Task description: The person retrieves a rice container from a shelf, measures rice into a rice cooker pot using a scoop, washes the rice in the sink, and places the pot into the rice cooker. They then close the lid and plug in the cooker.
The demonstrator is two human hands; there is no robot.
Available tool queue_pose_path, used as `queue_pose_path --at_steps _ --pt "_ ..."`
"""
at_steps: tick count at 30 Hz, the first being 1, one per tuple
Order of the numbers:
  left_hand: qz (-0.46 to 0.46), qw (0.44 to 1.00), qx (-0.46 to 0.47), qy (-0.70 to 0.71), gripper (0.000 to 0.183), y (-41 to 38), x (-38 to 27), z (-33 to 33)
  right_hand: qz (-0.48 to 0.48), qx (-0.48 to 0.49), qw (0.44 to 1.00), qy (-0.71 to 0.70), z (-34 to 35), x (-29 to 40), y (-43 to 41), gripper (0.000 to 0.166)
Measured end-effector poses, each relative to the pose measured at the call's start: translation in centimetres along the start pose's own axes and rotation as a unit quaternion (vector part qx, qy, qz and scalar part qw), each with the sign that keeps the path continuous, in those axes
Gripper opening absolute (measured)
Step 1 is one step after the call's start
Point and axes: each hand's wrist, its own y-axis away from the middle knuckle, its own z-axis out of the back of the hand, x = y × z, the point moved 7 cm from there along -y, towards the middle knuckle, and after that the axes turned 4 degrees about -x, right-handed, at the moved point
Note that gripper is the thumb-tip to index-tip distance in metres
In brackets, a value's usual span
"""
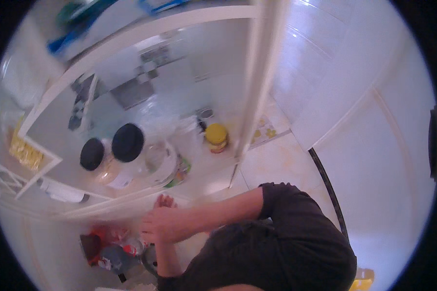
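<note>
My right hand (pixel 165 223) lies across my left wrist, with its fingers curled over the wrist. The fingertips of my left hand (pixel 164 201) show just beyond it, but most of that hand is covered. Both hands are in front of the pale lower edge of a white-framed shelf unit (pixel 204 187). On the shelf, past my hands, stand a jar with a black lid (pixel 128 142), a second black-lidded jar (pixel 92 154) and a clear container (pixel 162 163). Farther right is a small jar with a yellow lid (pixel 216 134).
A white post (pixel 262 72) rises right of the shelf. Below left, red packaging (pixel 113 234) and a dark grey object (pixel 118 257) are crowded together. A yellow packet (pixel 27 151) and a white bottle (pixel 62 191) are at the left. A pale panel (pixel 378 145) curves along the right.
</note>
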Motion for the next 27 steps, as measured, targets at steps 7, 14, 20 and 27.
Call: queue_pose_path --at_steps 7,14,20,27 --pt "-0.230 0.776 0.379 -0.448 0.040 7.2 16.1 -10.9 -0.161 0.022 0.983 -0.087 8.5 -2.8 20.4 0.016" --pt "0.143 0.810 0.428 -0.374 0.029 10.5 34.1 -29.9 -0.507 -0.181 0.825 -0.171 20.0 -7.6 43.7 0.015" --pt "0.216 0.824 0.364 -0.377 0.026 6.8 40.6 -36.5 -0.591 -0.281 0.731 -0.196 23.5 -14.5 52.9 0.018" --pt "0.211 0.845 0.361 -0.333 0.026 -4.2 41.6 -46.9 -0.615 -0.271 0.704 -0.230 25.5 -29.0 56.7 0.021"
